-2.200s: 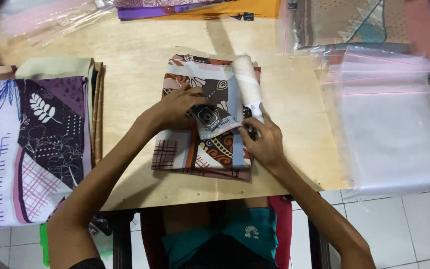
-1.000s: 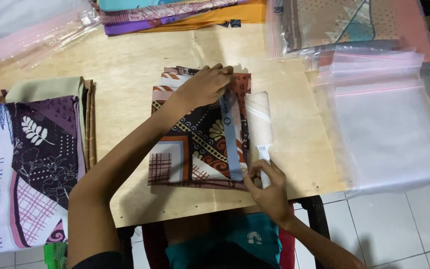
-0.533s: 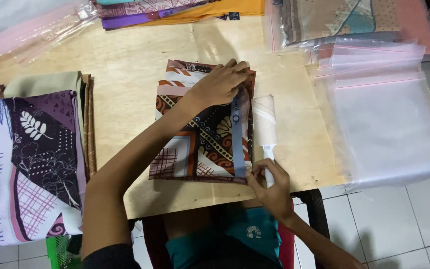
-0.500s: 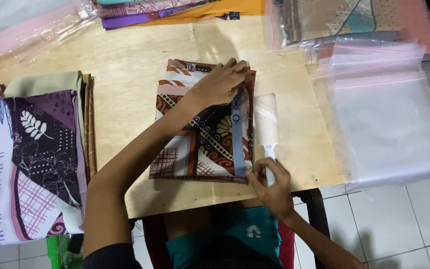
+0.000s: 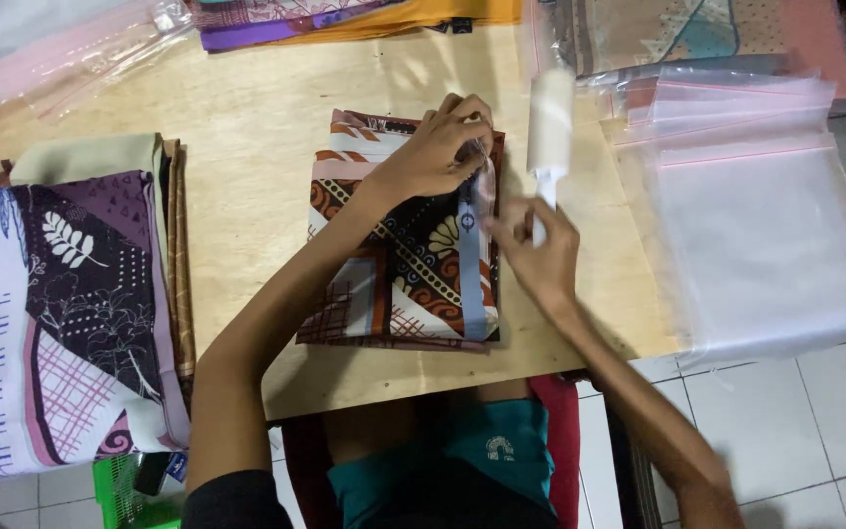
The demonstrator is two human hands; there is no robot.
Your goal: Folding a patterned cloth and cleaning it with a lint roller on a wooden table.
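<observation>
Pressing folded patterned cloth (image 5: 399,245) on the desk (image 5: 247,147).
Left hand (image 5: 433,152) flat on cloth; right hand (image 5: 540,260) grips white lint roller (image 5: 550,122).

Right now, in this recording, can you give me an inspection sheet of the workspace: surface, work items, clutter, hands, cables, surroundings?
Surface: light wooden table, bare between the piles.
Work items: folded patterned cloth at the centre; white lint roller just right of it.
Clutter: stack of folded cloths on the left; clear zip bags on the right; more cloth and bags along the far edge.
Hands: left hand presses the patterned cloth's top edge; right hand grips the roller's handle, roller raised and blurred.
Cables: nothing seen.
Surroundings: white tiled floor; green crate under the table.
</observation>
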